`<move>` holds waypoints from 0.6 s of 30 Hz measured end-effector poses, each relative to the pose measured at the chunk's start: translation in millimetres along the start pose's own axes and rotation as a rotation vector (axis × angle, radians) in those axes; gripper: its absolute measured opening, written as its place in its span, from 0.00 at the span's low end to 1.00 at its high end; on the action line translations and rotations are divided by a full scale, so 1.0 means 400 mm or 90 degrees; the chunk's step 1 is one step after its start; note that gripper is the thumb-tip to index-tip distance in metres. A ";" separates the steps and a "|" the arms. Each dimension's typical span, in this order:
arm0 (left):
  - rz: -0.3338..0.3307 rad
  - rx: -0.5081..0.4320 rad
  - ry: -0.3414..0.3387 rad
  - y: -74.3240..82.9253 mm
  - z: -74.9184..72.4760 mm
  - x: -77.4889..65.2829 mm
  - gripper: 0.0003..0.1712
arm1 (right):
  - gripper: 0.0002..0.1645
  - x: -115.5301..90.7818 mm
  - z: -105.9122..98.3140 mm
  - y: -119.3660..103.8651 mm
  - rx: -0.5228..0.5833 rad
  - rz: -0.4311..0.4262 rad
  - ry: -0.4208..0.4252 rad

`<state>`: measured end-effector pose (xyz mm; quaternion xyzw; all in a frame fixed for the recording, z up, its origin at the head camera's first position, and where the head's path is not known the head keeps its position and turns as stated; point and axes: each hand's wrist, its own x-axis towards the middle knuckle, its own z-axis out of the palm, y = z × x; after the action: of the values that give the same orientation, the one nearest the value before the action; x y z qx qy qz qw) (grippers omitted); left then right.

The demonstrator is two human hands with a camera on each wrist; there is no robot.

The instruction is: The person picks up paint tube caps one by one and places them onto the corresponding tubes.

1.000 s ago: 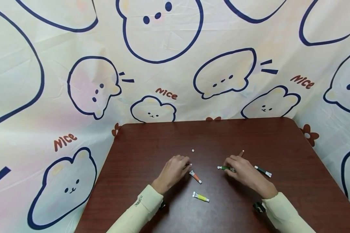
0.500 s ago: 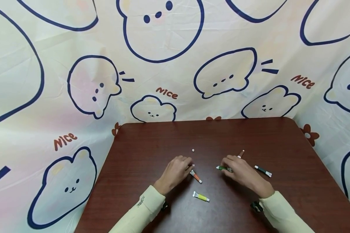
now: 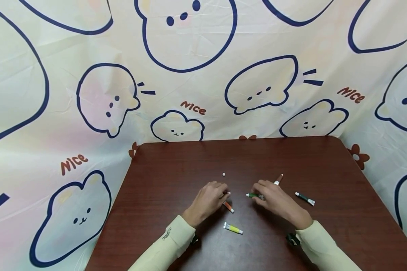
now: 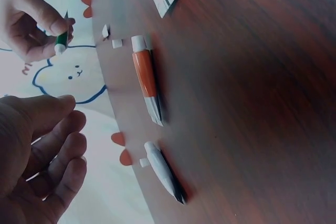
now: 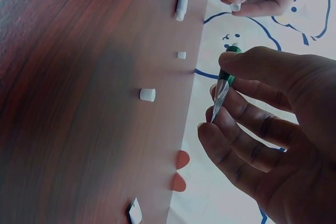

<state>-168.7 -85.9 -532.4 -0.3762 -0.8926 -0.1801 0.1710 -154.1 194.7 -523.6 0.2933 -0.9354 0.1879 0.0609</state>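
Observation:
My right hand (image 3: 274, 199) pinches a green paint tube (image 5: 231, 69) between thumb and fingers, its narrow white nozzle pointing left toward the other hand. Between thumb and fingertip, my left hand (image 3: 207, 199) holds a small white cap (image 5: 235, 7). A gap separates the two hands above the table. An orange paint tube (image 3: 228, 207) lies under the left fingertips in the head view. Beyond that hand is a white paint tube (image 4: 164, 170), hidden from the head camera. One loose white cap (image 3: 224, 174) sits past the hands, and another cap (image 5: 147, 95) shows in the right wrist view.
Nearer the person lies a yellow paint tube (image 3: 233, 228). A brown tube (image 3: 279, 179) is just behind the right hand, and a dark green tube (image 3: 305, 198) rests to its right. The dark wooden table (image 3: 176, 162) ends against a printed cloth (image 3: 217, 124).
The right hand has moved left with the green tube, and the left hand has shifted slightly right with the cap, narrowing the gap. More of the brown tube now shows.

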 end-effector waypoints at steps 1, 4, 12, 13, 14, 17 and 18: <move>0.003 0.000 0.001 0.002 0.001 0.001 0.05 | 0.11 0.001 0.000 -0.001 0.001 0.000 -0.001; 0.010 0.003 0.003 0.008 0.004 0.004 0.05 | 0.11 0.003 0.001 -0.004 0.009 -0.008 0.000; 0.028 0.011 0.006 0.026 0.008 0.007 0.06 | 0.13 0.008 0.008 -0.014 0.010 -0.046 0.028; 0.029 0.013 0.004 0.028 0.007 0.007 0.06 | 0.13 0.009 0.009 -0.015 0.009 -0.047 0.028; 0.030 0.011 0.002 0.030 0.007 0.008 0.06 | 0.13 0.009 0.010 -0.017 0.010 -0.048 0.027; 0.033 0.007 -0.005 0.037 0.005 0.010 0.05 | 0.13 0.010 0.010 -0.024 0.013 -0.046 0.021; 0.034 0.007 -0.008 0.039 0.005 0.011 0.05 | 0.12 0.010 0.011 -0.026 0.014 -0.046 0.020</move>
<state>-160.6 -72.3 -529.1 -0.4002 -0.8842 -0.1683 0.1724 -151.7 183.2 -523.3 0.3243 -0.9210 0.2008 0.0791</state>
